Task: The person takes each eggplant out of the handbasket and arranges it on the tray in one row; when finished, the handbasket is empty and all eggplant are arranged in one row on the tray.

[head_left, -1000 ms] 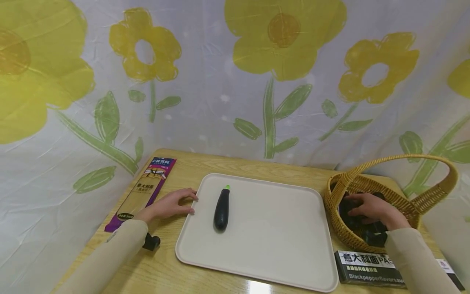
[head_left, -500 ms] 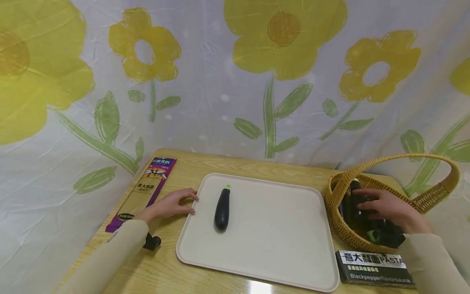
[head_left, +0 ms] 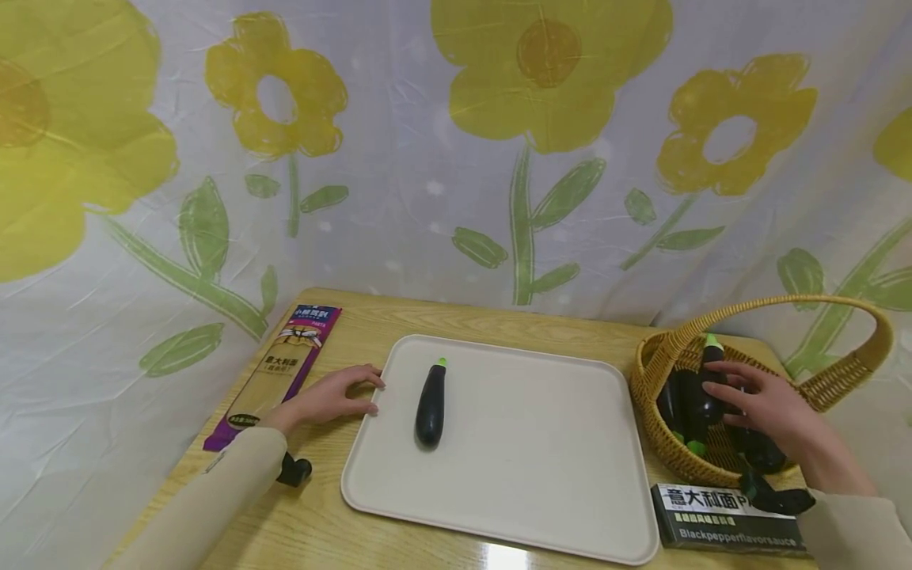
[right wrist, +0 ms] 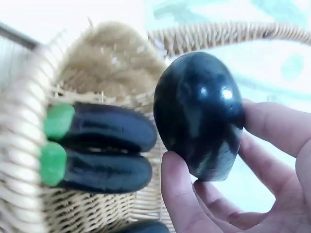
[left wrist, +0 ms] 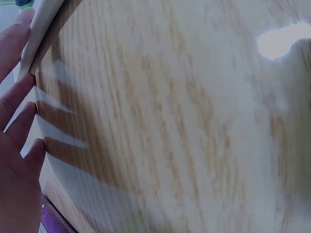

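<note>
My right hand (head_left: 768,405) grips a dark, glossy eggplant (right wrist: 197,109) between thumb and fingers, above the wicker basket (head_left: 659,453). In the head view its green stem end points away from me. Other eggplants lie in the basket; the right wrist view shows an upper one (right wrist: 114,128) and a lower one (right wrist: 109,171) side by side, green ends to the left. At the left, my left hand (head_left: 333,398) rests its fingertips on the edge of the white tray (head_left: 534,459). One eggplant (head_left: 431,408) lies on the tray's left part.
A purple-edged pasta packet (head_left: 274,372) lies left of the tray, partly behind my left forearm. The black pasta box (head_left: 727,534) sits in front of the basket, partly covered by my right sleeve. An arched handle (head_left: 784,301) rises over the basket. A flowered curtain (head_left: 399,198) hangs behind.
My right hand, deep among the eggplants a second ago, has taken hold of one and raised it, shifting slightly right. My left hand and the eggplant on the tray have stayed put.
</note>
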The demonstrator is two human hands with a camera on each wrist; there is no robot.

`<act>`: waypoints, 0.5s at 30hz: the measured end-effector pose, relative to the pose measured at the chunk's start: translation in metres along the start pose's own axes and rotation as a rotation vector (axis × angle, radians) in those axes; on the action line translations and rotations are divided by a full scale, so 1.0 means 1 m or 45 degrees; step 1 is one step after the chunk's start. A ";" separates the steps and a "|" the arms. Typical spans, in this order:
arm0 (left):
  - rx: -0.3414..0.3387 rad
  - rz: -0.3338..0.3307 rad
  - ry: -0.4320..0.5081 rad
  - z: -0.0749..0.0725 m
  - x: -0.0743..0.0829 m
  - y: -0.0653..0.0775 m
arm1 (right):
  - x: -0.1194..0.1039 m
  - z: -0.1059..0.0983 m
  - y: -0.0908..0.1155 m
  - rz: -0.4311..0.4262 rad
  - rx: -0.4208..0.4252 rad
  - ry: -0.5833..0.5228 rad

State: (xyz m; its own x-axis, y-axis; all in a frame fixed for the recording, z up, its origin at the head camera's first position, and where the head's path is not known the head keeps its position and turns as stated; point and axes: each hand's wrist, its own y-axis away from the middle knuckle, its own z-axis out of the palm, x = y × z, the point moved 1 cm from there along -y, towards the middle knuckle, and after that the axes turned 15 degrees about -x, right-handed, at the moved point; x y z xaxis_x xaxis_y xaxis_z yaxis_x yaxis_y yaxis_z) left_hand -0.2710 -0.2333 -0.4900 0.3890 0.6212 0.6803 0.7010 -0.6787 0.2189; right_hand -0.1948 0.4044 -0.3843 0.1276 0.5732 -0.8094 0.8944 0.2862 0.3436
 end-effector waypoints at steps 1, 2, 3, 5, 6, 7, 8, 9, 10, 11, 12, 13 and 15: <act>0.002 0.001 -0.006 0.000 0.000 0.000 | -0.001 0.003 0.003 -0.001 0.008 0.002; 0.005 0.002 -0.004 0.000 -0.001 0.001 | -0.001 0.006 0.005 0.000 0.013 -0.002; 0.009 0.006 -0.007 0.000 -0.001 0.001 | -0.002 0.010 0.008 0.002 0.016 -0.005; 0.019 0.016 -0.016 0.000 -0.001 0.002 | -0.005 0.017 0.015 0.010 0.009 -0.004; 0.025 0.024 -0.025 0.000 -0.002 0.002 | -0.006 0.020 0.018 0.011 0.000 -0.005; 0.031 0.034 -0.036 0.000 -0.002 0.002 | -0.007 0.024 0.022 0.004 -0.008 0.000; 0.036 0.038 -0.041 0.000 -0.002 0.003 | -0.008 0.027 0.025 0.004 -0.020 0.000; 0.040 0.044 -0.051 0.001 -0.002 0.002 | -0.009 0.030 0.028 0.003 -0.034 0.002; 0.043 0.045 -0.056 0.001 -0.002 0.002 | -0.010 0.033 0.031 0.005 -0.053 0.000; 0.044 0.049 -0.066 0.001 -0.001 0.002 | -0.011 0.035 0.034 0.004 -0.071 0.004; 0.046 0.050 -0.073 0.001 -0.001 0.002 | -0.012 0.037 0.037 0.003 -0.087 0.004; 0.047 0.049 -0.074 0.001 -0.001 0.002 | -0.012 0.038 0.040 0.007 -0.105 0.000; 0.048 0.039 -0.070 0.001 -0.001 0.003 | -0.013 0.041 0.046 0.022 -0.140 0.012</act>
State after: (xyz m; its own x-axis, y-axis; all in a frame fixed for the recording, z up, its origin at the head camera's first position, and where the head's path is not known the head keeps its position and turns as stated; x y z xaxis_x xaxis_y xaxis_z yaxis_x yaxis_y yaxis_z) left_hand -0.2691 -0.2354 -0.4913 0.4418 0.6218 0.6467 0.7099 -0.6830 0.1719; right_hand -0.1376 0.3786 -0.3772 0.1378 0.5859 -0.7986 0.8397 0.3585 0.4079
